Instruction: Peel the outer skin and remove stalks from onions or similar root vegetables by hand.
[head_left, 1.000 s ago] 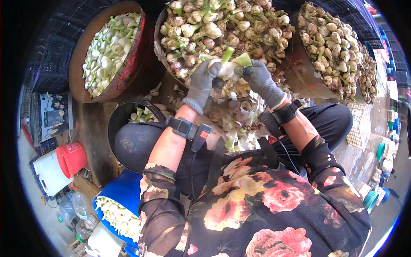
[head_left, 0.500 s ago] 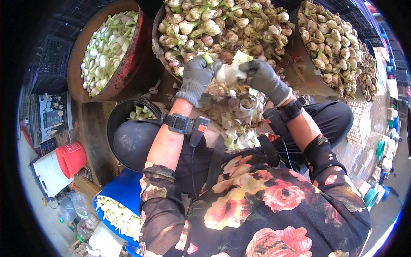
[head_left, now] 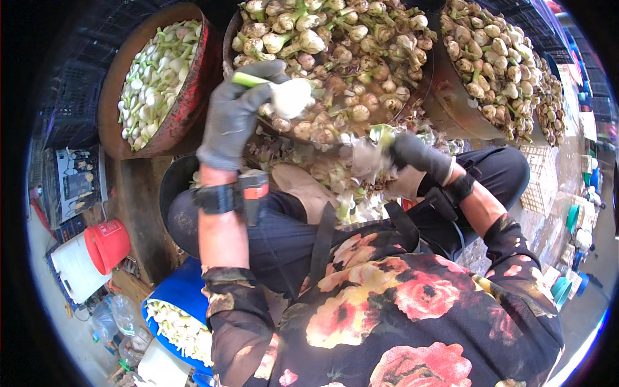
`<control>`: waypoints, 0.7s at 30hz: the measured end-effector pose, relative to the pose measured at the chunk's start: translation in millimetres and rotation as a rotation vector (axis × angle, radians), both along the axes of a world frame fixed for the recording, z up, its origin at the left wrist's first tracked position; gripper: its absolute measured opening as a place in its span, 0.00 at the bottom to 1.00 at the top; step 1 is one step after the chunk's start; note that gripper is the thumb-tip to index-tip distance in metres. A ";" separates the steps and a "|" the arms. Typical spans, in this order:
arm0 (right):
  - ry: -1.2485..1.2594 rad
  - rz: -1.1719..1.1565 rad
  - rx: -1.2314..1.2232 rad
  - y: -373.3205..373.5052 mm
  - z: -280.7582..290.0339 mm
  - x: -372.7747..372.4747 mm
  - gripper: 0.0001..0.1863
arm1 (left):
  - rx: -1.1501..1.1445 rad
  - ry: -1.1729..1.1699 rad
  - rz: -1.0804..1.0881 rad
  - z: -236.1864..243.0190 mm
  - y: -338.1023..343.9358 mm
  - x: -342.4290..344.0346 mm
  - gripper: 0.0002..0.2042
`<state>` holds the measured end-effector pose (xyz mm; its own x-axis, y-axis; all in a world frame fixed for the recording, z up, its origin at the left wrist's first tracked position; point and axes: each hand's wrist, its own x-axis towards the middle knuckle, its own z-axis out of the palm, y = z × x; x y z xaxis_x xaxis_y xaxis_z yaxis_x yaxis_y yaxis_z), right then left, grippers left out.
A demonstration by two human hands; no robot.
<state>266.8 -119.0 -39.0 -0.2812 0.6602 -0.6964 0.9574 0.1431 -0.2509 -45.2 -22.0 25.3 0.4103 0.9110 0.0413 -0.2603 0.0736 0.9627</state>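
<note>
From where I'm standing, the person sits w/ knees spread, both hands in grey gloves. L hand (head_left: 240, 106) is up near the near-L edge of the middle tub (head_left: 228, 55), closed round the green stem of a clean white garlic bulb (head_left: 292, 99). Grip's narrow, stem btwn thumb & fingers; bulb sticks out to the R of the glove, slightly blurred, in front of the dirty garlic heap (head_left: 361, 58) in that tub.

R hand (head_left: 418, 155) is lower, well apart from L, over the R side of the lap area. Its fingers are drawn in next to some pale papery skins (head_left: 369, 158), v. blurred; can't tell if it's gripping them or just touching. More loose skins (head_left: 361, 203) lie below, btwn the legs.

Far L: rusty red tub (head_left: 113, 97) tilted, w/ clean white-&-green garlic (head_left: 158, 87) in it. Far R: another tub (head_left: 454, 106) piled w/ brownish unpeeled bulbs (head_left: 493, 58). By the L knee, a black bucket (head_left: 169, 187), mostly hidden. Lower L: a tipped blue bucket (head_left: 184, 287) w/ pale cut pieces (head_left: 177, 329) inside; nearby, a red bucket (head_left: 108, 245) touching a white one. White crate (head_left: 538, 174) sits just past the R knee.
</note>
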 end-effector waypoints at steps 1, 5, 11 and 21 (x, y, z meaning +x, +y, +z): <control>-0.075 -0.048 -0.192 -4.6 3.9 -6.8 0.17 | 0.029 0.151 0.006 8.6 4.5 -19.0 0.14; 0.059 -0.281 -0.108 8.9 21.2 7.6 0.16 | 0.187 1.452 -0.191 42.5 17.7 -101.4 0.22; 0.115 -0.069 0.188 97.2 -49.2 -7.1 0.17 | 0.222 1.084 0.184 47.0 -4.1 -99.9 0.17; 0.013 0.445 0.116 133.7 -143.4 -44.9 0.17 | 0.123 1.039 -0.254 -22.7 1.3 10.3 0.18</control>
<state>221.9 14.7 -182.4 -0.5628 0.5467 -0.6200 0.7936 0.5671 -0.2204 -34.9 -20.7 2.6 0.4736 0.8078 -0.3509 0.6988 -0.1021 0.7080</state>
